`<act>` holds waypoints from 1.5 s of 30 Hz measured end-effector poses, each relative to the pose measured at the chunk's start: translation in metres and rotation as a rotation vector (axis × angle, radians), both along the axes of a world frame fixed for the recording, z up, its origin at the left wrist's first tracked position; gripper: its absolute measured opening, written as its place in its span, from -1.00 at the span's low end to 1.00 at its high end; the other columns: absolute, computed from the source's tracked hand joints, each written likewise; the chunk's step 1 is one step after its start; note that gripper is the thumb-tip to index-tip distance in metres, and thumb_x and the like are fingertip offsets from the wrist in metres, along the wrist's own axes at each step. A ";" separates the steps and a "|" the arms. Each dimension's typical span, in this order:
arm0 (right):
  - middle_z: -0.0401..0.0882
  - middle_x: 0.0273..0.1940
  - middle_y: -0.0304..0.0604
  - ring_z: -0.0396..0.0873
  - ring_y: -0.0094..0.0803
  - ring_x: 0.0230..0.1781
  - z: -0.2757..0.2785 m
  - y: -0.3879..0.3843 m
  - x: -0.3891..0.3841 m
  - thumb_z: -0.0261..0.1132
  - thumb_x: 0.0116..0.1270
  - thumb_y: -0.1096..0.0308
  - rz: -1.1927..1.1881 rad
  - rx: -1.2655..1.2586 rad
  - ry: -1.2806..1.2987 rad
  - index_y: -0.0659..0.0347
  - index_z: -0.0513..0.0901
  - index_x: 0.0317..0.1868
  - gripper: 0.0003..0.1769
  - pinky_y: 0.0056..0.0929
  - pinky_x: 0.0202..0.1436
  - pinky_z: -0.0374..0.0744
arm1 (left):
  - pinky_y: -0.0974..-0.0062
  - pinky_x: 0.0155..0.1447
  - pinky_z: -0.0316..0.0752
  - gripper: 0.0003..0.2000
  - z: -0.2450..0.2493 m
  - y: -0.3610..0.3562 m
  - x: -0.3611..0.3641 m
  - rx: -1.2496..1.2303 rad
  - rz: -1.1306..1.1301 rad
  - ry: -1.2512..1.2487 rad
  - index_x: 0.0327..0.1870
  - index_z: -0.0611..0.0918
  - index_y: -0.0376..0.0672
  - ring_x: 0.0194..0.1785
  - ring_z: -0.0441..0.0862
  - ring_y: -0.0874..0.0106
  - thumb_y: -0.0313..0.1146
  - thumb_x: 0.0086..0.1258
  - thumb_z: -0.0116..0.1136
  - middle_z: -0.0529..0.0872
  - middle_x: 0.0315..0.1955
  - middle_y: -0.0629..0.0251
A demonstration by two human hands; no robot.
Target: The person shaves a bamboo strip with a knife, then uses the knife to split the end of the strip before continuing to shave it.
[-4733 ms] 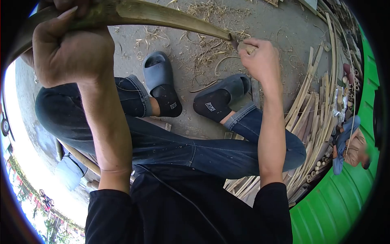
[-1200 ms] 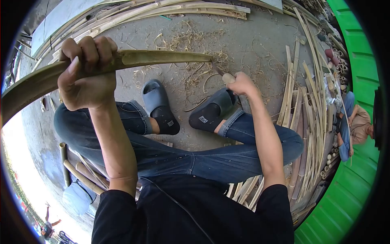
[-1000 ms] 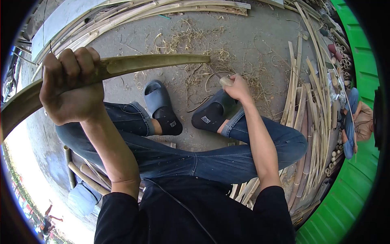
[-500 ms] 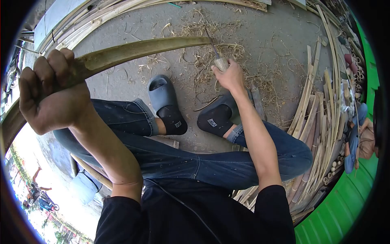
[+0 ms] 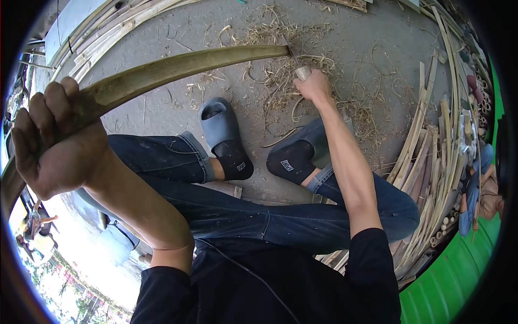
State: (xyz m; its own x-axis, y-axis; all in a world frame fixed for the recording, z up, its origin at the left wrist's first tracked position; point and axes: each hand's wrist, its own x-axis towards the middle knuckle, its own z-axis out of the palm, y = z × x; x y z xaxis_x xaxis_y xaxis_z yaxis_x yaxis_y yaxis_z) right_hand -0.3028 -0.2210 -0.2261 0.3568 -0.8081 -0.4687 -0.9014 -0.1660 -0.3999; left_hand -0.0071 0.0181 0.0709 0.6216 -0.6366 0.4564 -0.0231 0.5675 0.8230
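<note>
My left hand (image 5: 65,143) is wrapped round a long split bamboo strip (image 5: 183,63), raised at the left. The strip reaches across the view, and its other end runs past my fist to the left edge. In my right hand (image 5: 315,87) is a knife (image 5: 303,73), its pale handle showing above my fingers. The thin dark blade overlaps the far tip of the strip. Curled bamboo shavings (image 5: 280,75) lie on the ground around and beyond the blade.
Grey slides (image 5: 220,119) are on my feet below the strip. Long bamboo strips (image 5: 418,140) are stacked on the right, with more strips (image 5: 116,32) at the upper left. Another person (image 5: 488,189) sits at the far right, near a green corrugated sheet (image 5: 458,286).
My right hand and the knife have shifted slightly up and right, with the strip's tip. My left fist sits a little lower and further left. Both grips stay the same.
</note>
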 end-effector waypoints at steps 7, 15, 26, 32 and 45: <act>0.73 -0.01 0.22 0.72 0.08 0.02 0.003 -0.022 -0.004 0.47 0.11 0.07 0.070 0.040 0.013 0.33 0.68 0.08 -0.39 -0.09 0.12 0.66 | 0.38 -0.25 0.15 -0.70 -0.008 0.007 0.017 0.018 0.062 -0.029 -0.57 0.19 0.09 -0.54 0.02 0.47 -0.15 0.42 -0.15 0.05 -0.64 0.47; 0.75 -0.04 0.17 0.72 0.05 0.01 0.023 -0.030 -0.002 0.46 0.10 0.05 0.136 0.044 0.016 0.30 0.69 0.09 -0.38 -0.13 0.12 0.65 | 0.45 -0.29 0.02 -0.60 -0.011 0.012 0.026 -0.097 -0.268 0.111 -0.64 0.17 0.20 -0.59 0.00 0.55 -0.10 0.24 0.17 0.07 -0.74 0.60; 0.76 -0.10 0.16 0.75 0.01 -0.06 0.026 0.005 -0.006 0.48 0.07 0.07 0.163 0.015 -0.070 0.31 0.70 0.07 -0.38 -0.16 0.05 0.68 | 0.55 -0.47 -0.07 -0.53 -0.013 0.009 0.016 -0.118 -0.338 0.012 -0.72 0.16 0.19 -0.74 0.01 0.65 -0.14 0.13 0.30 0.07 -0.83 0.66; 0.77 -0.19 0.14 0.76 0.00 -0.18 0.045 -0.018 -0.007 0.48 0.07 0.06 0.144 0.110 -0.022 0.34 0.75 -0.07 -0.46 -0.18 -0.07 0.69 | 0.61 -0.51 -0.07 -0.48 -0.010 0.003 0.012 -0.104 -0.366 -0.013 -0.78 0.15 0.22 -0.80 0.03 0.72 -0.20 0.06 0.38 0.10 -0.89 0.72; 0.75 -0.07 0.20 0.73 0.07 -0.01 0.019 -0.023 -0.038 0.45 0.10 0.16 0.149 0.064 0.167 0.37 0.65 0.11 -0.39 -0.11 0.12 0.66 | 0.68 -0.62 -0.11 -0.51 -0.007 -0.007 0.010 -0.223 -0.511 -0.022 -0.78 0.12 0.18 -0.84 0.06 0.76 -0.29 0.03 0.31 0.14 -0.91 0.70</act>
